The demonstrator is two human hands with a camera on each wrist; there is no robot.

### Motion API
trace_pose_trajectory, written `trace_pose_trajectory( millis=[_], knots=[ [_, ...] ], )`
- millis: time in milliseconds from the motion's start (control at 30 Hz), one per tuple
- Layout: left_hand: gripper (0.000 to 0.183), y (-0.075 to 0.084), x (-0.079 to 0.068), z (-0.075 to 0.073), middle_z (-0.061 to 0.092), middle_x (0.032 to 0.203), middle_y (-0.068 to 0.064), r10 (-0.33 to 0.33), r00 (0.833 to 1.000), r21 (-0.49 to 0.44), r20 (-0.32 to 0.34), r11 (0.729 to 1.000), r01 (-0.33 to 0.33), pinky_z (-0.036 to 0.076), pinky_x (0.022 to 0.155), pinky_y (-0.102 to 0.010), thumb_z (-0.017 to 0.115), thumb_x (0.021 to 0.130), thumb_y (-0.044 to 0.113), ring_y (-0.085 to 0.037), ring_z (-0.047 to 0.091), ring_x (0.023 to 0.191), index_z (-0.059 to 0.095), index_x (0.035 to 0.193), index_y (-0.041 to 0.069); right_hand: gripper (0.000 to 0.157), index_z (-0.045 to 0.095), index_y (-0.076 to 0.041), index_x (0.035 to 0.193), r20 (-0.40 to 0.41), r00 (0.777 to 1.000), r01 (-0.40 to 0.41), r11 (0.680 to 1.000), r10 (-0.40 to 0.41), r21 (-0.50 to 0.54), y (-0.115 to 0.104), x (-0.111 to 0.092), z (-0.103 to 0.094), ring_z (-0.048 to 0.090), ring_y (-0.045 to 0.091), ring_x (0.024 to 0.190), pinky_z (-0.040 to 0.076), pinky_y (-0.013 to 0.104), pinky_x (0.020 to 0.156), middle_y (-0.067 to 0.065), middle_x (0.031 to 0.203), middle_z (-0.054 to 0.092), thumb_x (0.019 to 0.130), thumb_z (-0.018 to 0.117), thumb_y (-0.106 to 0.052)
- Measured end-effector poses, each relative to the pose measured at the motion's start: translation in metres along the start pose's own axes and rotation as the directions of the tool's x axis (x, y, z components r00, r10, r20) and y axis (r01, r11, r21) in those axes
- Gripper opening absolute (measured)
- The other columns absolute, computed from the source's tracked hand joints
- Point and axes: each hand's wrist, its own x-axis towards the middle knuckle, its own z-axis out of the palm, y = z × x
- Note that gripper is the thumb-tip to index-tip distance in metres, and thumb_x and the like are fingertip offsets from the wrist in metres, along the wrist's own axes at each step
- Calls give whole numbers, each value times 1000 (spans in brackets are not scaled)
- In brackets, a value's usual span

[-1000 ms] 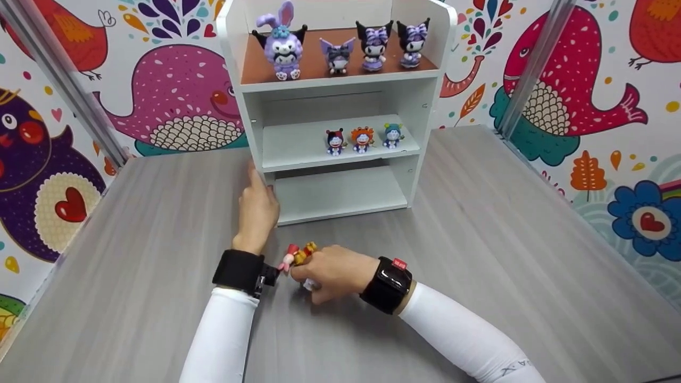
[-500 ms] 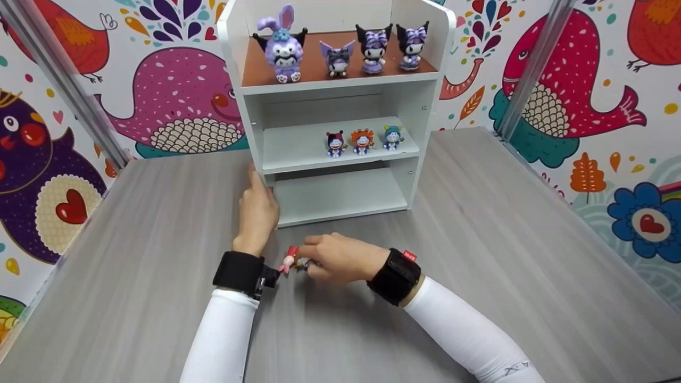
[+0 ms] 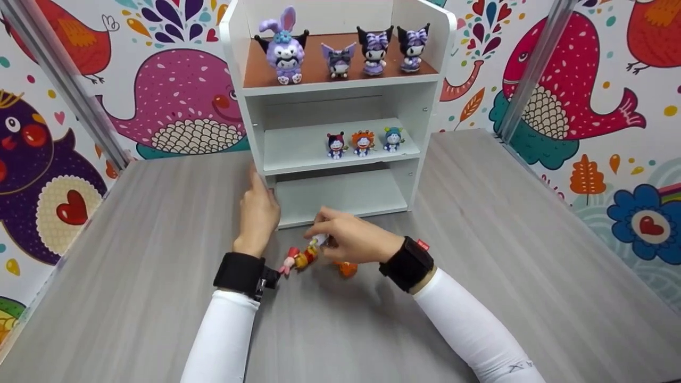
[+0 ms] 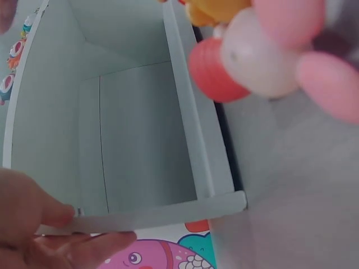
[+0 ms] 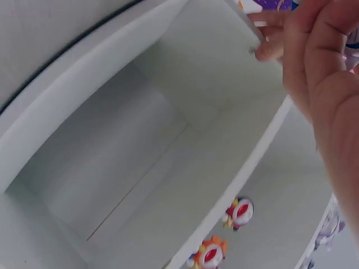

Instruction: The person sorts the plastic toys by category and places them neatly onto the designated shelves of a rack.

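My left hand (image 3: 258,215) grips the left side panel of a white shelf unit (image 3: 340,84), thumb inside and fingers outside in the left wrist view. Just in front of the bottom shelf, my right hand (image 3: 354,234) pinches a small white figurine (image 3: 320,239), mostly hidden by the fingers. On the table below lie a pink figurine with a red top (image 3: 289,260) and a yellow bear figurine in red (image 3: 305,257). An orange figurine (image 3: 347,269) shows beneath the right hand. The pink figurine's head (image 4: 261,56) looms large in the left wrist view.
Several purple-and-black figurines (image 3: 374,50) stand on the brown top shelf. Three small figurines (image 3: 363,144) with red, orange and green headgear line the middle shelf's right half. Patterned walls border the grey table (image 3: 505,239).
My right hand has risen from beside the figurines toward the shelf with the white figurine in its fingers. The yellow and orange figurines have come into view. My left hand has stayed put.
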Motion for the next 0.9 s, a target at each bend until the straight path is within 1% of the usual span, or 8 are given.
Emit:
trace_pose_trajectory(
  millis=[133,233,333,467,600,733,800,900],
  knots=[
    [61,2,1,0,66,99,-38,2,1000,-13,12,1000,-2,54,72,-61,48,99,-2,-54,67,88,20,154,-5,40,62,-3,133,-157,987,27,999,-21,40,5,-1,-18,64,16,91,57,25,81,11,115,67,94,67,-7],
    [60,5,4,1,66,101,-39,-1,1000,-19,19,1000,1,54,73,-61,48,100,-1,-53,67,90,21,153,-4,35,63,-1,126,-318,948,19,998,-1,53,7,2,-35,69,19,89,59,29,78,13,112,72,93,69,-10],
    [58,7,5,0,66,101,-39,-13,1000,-21,23,1000,14,54,73,-60,47,101,0,-52,67,91,22,153,-4,29,66,-1,118,-404,914,-24,999,34,29,6,11,-51,67,18,82,57,29,73,11,104,74,93,71,-15],
    [58,7,4,-2,66,104,-38,-26,999,-24,37,999,27,55,73,-59,46,102,1,-51,68,94,21,154,-2,28,68,-1,115,-466,883,-70,997,54,-16,3,26,-70,63,23,86,50,31,78,12,103,73,94,71,-18],
    [57,5,4,-2,66,106,-37,-17,999,-21,41,1000,18,56,75,-59,45,102,0,-50,68,97,22,154,-1,28,68,-1,116,-502,860,-103,995,87,-4,3,41,-81,59,25,91,47,30,80,13,107,68,94,71,-18],
    [56,2,3,-2,66,104,-37,11,1000,-26,15,1000,-11,56,72,-58,46,102,-1,-51,69,93,23,153,-2,28,69,-1,115,-536,832,-149,988,141,28,3,58,-86,55,22,88,44,28,77,13,105,65,94,71,-19],
    [56,1,2,-3,66,103,-38,26,1000,-28,10,999,-26,56,71,-58,45,102,-2,-51,69,91,22,153,-2,28,69,-1,115,-553,816,-187,982,165,17,3,65,-86,55,22,89,44,31,82,12,106,66,94,71,-20],
    [57,0,1,-3,66,104,-38,30,1000,-29,1,999,-30,56,71,-58,44,102,-2,-51,69,91,21,154,-2,29,70,-2,114,-559,810,-233,972,180,-25,2,75,-86,56,26,94,43,37,90,12,109,70,93,72,-21]
  ],
)
